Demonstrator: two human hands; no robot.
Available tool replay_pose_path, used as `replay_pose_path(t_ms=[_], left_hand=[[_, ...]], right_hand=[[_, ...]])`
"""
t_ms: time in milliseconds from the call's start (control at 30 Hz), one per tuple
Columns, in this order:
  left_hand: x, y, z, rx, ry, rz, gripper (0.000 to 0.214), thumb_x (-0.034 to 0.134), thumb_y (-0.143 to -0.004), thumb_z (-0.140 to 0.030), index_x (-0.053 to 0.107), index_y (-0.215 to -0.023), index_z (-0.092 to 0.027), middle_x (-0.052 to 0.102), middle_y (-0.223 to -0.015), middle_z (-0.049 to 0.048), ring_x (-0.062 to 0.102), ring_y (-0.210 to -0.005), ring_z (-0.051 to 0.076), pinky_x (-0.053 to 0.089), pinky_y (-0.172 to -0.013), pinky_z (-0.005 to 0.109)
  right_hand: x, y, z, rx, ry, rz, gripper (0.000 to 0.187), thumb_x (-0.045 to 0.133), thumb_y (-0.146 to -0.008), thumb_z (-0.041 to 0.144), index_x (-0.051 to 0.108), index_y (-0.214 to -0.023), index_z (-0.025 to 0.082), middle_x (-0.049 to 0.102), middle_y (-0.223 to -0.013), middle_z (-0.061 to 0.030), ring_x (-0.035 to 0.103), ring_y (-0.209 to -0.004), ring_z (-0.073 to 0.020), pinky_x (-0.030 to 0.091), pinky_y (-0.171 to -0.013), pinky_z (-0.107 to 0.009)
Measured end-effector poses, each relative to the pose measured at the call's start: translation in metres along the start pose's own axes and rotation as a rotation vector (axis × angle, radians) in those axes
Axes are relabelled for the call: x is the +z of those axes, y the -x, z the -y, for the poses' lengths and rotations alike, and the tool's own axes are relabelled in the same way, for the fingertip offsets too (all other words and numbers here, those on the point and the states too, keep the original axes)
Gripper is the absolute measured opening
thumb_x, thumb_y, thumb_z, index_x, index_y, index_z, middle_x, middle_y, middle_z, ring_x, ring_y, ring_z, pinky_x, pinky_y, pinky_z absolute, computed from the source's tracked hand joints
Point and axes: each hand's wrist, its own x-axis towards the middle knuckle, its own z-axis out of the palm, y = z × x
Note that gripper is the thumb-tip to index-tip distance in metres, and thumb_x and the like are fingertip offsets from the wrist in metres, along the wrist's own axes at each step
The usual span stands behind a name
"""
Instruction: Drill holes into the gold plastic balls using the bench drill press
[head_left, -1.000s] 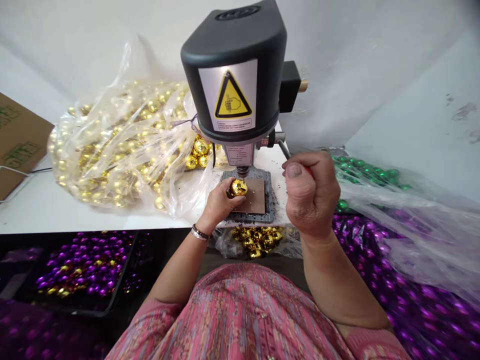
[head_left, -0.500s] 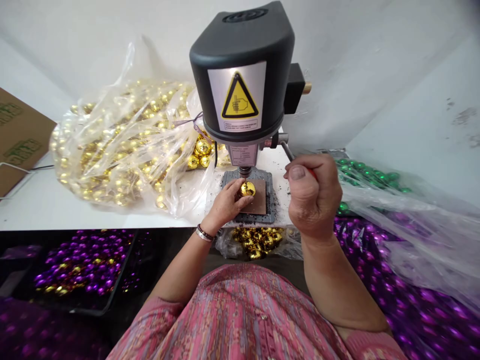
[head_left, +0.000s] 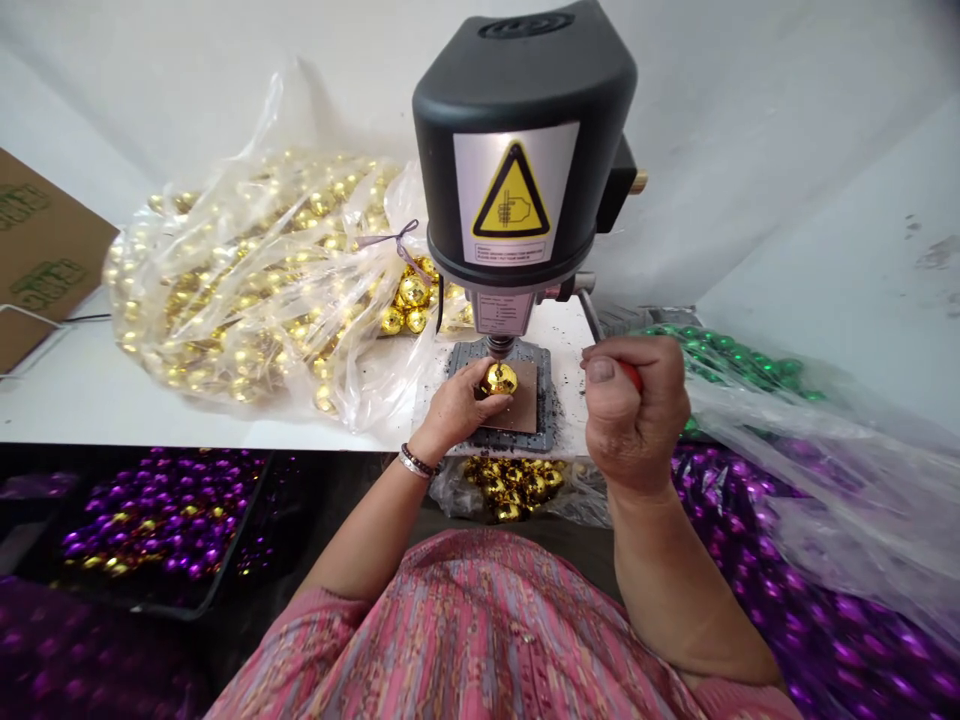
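Observation:
A black bench drill press (head_left: 525, 110) with a yellow warning triangle stands in front of me. Under its chuck (head_left: 499, 346), my left hand (head_left: 459, 405) grips a shiny gold ball (head_left: 500, 379) between thumb and fingers. The ball rests on a brown board (head_left: 517, 405) that lies on the grey drill base (head_left: 546, 420). At the press's right side, my right hand (head_left: 636, 405) is closed around the feed lever (head_left: 592, 315); a bit of its red grip shows beside the fingers. Whether the bit is inside the ball I cannot tell.
A large clear bag of gold balls (head_left: 247, 290) lies left of the press. Below the table edge sits an open bag of gold balls (head_left: 517, 485). Purple balls fill a black tray (head_left: 172, 520) at lower left; bagged purple (head_left: 795, 600) and green balls (head_left: 735, 350) lie right.
My view has shifted slightly, so the press sits further right in the picture. Both hands keep their holds on the ball and lever, with little visible movement.

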Motion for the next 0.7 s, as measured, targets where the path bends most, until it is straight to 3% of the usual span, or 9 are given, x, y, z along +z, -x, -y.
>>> replay_pose_path(t_ms=[200, 533, 700], left_hand=[[0.001, 0.0, 0.004, 0.017, 0.037, 0.002, 0.05, 0.071, -0.082, -0.029, 0.062, -0.13, -0.019, 0.071, -0.122, 0.0074, 0.066, -0.108, 0.024, 0.05, -0.098, 0.036], [0.001, 0.001, 0.008, -0.018, 0.093, 0.032, 0.057, 0.071, -0.081, -0.031, 0.058, -0.135, -0.019, 0.07, -0.124, 0.0085, 0.065, -0.112, 0.027, 0.049, -0.099, 0.038], [0.003, 0.0, 0.009, -0.034, 0.126, 0.046, 0.059, 0.072, -0.08, -0.031, 0.058, -0.136, -0.019, 0.071, -0.12, 0.0074, 0.066, -0.107, 0.025, 0.05, -0.096, 0.036]], right_hand=[[0.008, 0.014, -0.016, -0.045, -0.069, -0.032, 0.01, 0.049, -0.094, 0.024, 0.059, -0.095, 0.022, 0.063, -0.081, 0.0034, 0.061, -0.073, -0.0078, 0.051, -0.069, -0.025], [0.029, 0.038, -0.047, -0.049, -0.282, -0.096, 0.017, 0.047, -0.092, 0.02, 0.058, -0.105, 0.025, 0.061, -0.086, 0.0023, 0.067, -0.083, -0.0124, 0.058, -0.073, -0.033], [0.024, 0.025, -0.031, -0.01, -0.247, -0.123, 0.013, 0.048, -0.094, 0.03, 0.059, -0.096, 0.023, 0.06, -0.079, 0.0032, 0.064, -0.074, -0.0111, 0.056, -0.069, -0.031]])
